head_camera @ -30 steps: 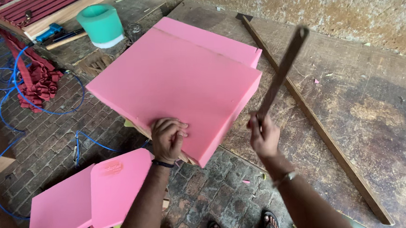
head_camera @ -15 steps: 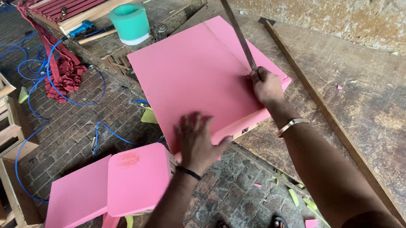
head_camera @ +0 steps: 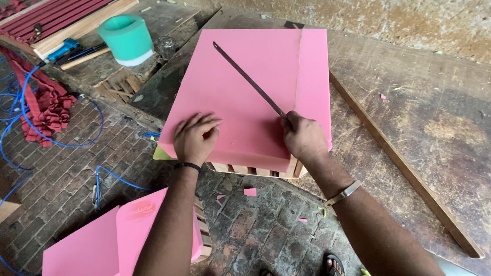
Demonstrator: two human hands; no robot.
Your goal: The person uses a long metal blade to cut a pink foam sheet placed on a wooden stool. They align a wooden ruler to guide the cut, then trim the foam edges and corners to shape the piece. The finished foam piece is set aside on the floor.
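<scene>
A thick pink foam slab (head_camera: pixel 236 77) lies flat on a wooden slatted frame (head_camera: pixel 258 170) at the edge of a worn workbench. My left hand (head_camera: pixel 195 136) presses flat on the slab's near left part, fingers spread. My right hand (head_camera: pixel 303 136) grips the end of a long thin dark metal blade (head_camera: pixel 248 79), which lies slanted across the foam's top, pointing away to the upper left. A seam runs down the foam's right side.
More pink foam pieces (head_camera: pixel 100 246) lie on the brick floor at lower left. A green foam roll (head_camera: pixel 126 39), blue cable (head_camera: pixel 60 131), red fabric (head_camera: pixel 42 104) and a long wooden strip (head_camera: pixel 404 169) on the workbench (head_camera: pixel 451 105) surround the slab. My sandalled feet (head_camera: pixel 303 275) show below.
The foam slab has been laid flat from a tilted position. The blade came down from upright onto the foam's top. My left hand moved onto the top surface.
</scene>
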